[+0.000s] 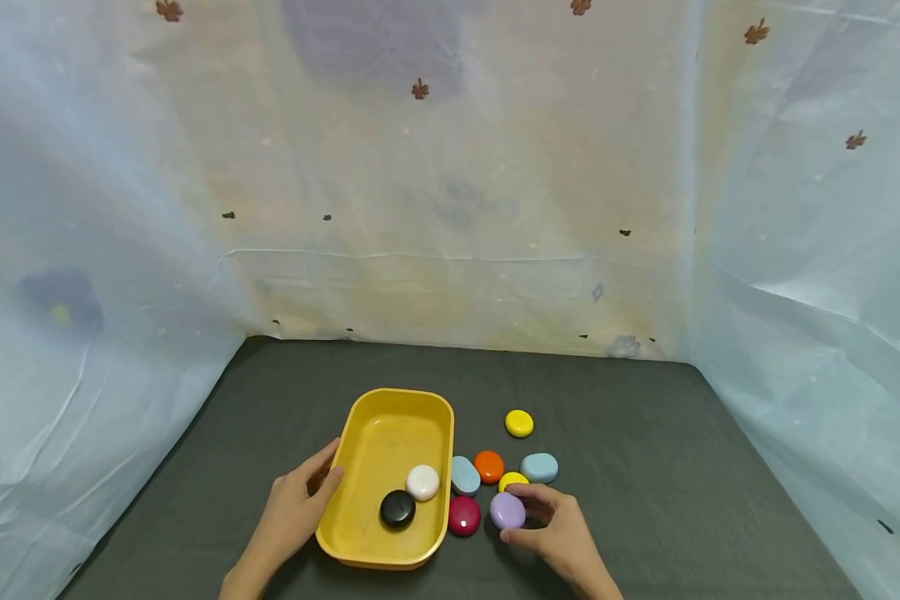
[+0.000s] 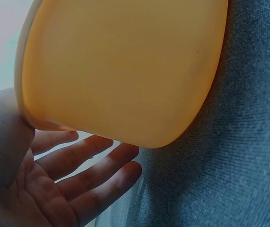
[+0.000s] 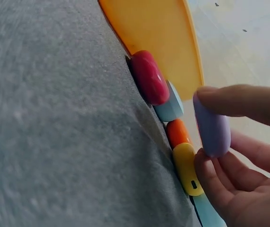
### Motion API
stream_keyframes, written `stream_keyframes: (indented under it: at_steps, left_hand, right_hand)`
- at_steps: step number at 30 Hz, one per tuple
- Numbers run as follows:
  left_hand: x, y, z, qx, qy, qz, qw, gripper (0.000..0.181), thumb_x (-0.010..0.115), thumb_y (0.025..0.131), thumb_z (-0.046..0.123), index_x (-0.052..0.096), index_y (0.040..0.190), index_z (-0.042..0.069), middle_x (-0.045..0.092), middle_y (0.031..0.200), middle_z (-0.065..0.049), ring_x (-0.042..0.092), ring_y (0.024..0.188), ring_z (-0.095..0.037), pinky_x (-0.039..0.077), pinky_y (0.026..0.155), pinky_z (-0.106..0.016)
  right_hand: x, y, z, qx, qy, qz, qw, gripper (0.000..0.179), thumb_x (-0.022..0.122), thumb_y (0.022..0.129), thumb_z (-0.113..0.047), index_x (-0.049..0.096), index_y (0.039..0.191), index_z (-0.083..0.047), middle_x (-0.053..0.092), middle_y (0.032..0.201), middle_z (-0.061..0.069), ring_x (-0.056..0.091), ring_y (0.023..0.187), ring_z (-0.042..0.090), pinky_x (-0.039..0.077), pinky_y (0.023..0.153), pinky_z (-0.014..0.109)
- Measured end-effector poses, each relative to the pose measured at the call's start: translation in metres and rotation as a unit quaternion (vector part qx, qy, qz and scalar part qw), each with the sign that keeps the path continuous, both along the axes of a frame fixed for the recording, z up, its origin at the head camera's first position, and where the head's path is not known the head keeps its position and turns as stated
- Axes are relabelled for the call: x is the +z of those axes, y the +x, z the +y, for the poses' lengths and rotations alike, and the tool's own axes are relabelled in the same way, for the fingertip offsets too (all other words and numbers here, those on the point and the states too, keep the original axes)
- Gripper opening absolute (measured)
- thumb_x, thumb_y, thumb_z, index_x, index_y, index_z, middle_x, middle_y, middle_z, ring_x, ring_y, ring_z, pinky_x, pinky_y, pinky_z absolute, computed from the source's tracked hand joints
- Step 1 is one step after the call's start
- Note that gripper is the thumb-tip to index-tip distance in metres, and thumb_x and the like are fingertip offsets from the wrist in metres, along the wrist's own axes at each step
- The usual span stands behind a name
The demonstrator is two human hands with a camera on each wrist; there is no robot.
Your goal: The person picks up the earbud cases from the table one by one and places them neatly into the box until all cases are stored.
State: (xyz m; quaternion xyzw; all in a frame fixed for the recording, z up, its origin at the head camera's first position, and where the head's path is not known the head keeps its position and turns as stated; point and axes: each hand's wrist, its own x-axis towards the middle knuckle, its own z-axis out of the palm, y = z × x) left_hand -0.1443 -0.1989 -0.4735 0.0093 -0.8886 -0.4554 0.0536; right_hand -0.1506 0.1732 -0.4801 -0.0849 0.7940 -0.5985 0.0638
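My left hand holds the left side of a yellow tray, thumb at the rim and fingers along the outer wall. The left wrist view shows the tray's wall from outside, with the fingers spread just below it. A white rounded piece and a black one lie in the tray. To the tray's right, my right hand pinches a purple rounded piece between thumb and fingertips. In the right wrist view, this purple piece stands on edge in the grip.
Beside the tray lie a dark red piece, a light blue one, an orange one and a partly covered yellow one. Another light blue piece and a yellow one lie farther out on the dark cloth.
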Motion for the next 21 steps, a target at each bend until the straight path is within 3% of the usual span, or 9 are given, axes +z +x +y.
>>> stream_keyframes:
  at_steps: [9, 21]
  left_hand:
    - [-0.002, -0.001, 0.0, -0.001, 0.003, -0.01, 0.9999, 0.051, 0.057, 0.102, 0.028, 0.045, 0.15, 0.016, 0.057, 0.135, -0.015, 0.057, 0.119, -0.03, 0.048, 0.095, -0.047]
    - [-0.001, -0.001, 0.0, -0.002, 0.003, -0.003, 1.0, 0.051, 0.058, 0.102, 0.027, 0.045, 0.149, 0.015, 0.059, 0.133, -0.014, 0.059, 0.115, -0.029, 0.05, 0.092, -0.046]
  right_hand:
    - [0.005, 0.0, 0.002, -0.028, -0.002, 0.003, 0.9996, 0.056, 0.089, 0.068, -0.002, 0.068, 0.12, 0.001, 0.065, 0.118, 0.01, 0.063, 0.1, 0.023, 0.052, 0.086, 0.029]
    - [0.03, -0.001, -0.002, -0.026, -0.005, 0.038, 0.9989, 0.05, 0.088, 0.068, 0.001, 0.071, 0.115, -0.002, 0.066, 0.113, 0.01, 0.065, 0.097, 0.025, 0.052, 0.088, 0.031]
